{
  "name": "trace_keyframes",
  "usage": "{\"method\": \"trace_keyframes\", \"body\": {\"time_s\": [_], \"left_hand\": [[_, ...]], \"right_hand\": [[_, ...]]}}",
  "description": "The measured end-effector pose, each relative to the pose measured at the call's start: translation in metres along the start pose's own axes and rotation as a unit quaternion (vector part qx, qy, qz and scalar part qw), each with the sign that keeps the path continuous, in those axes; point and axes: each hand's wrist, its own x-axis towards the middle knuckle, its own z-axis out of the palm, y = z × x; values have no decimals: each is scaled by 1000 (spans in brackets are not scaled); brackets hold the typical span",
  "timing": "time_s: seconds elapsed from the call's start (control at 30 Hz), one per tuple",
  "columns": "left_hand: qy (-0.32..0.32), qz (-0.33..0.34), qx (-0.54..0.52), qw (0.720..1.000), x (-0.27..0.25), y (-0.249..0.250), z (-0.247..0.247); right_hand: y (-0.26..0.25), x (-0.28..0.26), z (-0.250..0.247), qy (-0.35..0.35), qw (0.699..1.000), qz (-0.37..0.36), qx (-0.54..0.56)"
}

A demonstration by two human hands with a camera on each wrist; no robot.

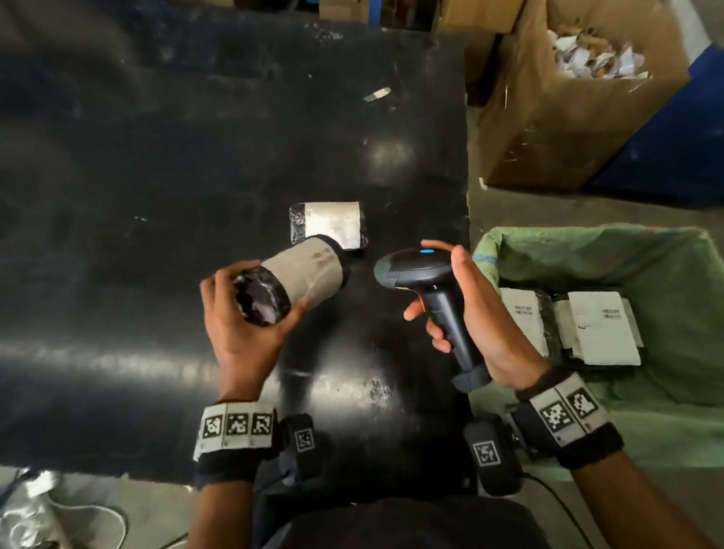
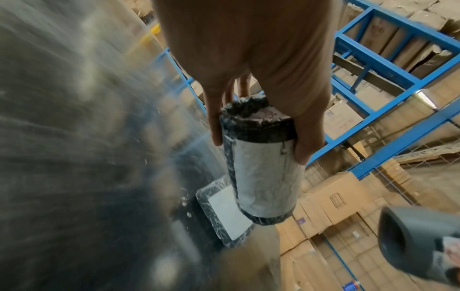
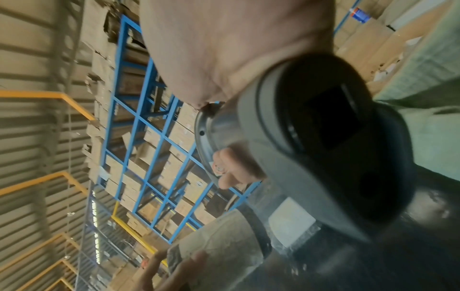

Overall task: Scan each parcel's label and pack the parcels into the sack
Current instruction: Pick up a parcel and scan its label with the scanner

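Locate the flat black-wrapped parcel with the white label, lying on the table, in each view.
Head: the flat black-wrapped parcel lies centre, past the held cylindrical parcel.
Left wrist: lower centre, under the cylinder's far end.
Right wrist: lower right, below the grey handheld scanner.
Shared landmark: the cylinder beside it.

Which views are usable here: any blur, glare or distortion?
Head view: sharp, with glare patches on the black table and wide-angle bending at the edges. Left wrist view: table streaked with motion blur, cylindrical parcel fairly sharp, scanner soft. Right wrist view: dim and soft overall, scanner close and blurred.
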Motion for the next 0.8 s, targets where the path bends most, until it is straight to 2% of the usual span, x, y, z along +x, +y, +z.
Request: {"method": "trace_keyframes", "body": {"time_s": [0.3,0.8], "left_hand": [[-13,16,-17,1000,-26,20,16],[-10,16,-4,1000,-34,25,15]], "right_hand": [[-17,-30,-8,-5,999,-44,-14],[-16,-37,-11,-17,999,-38,-19]]}}
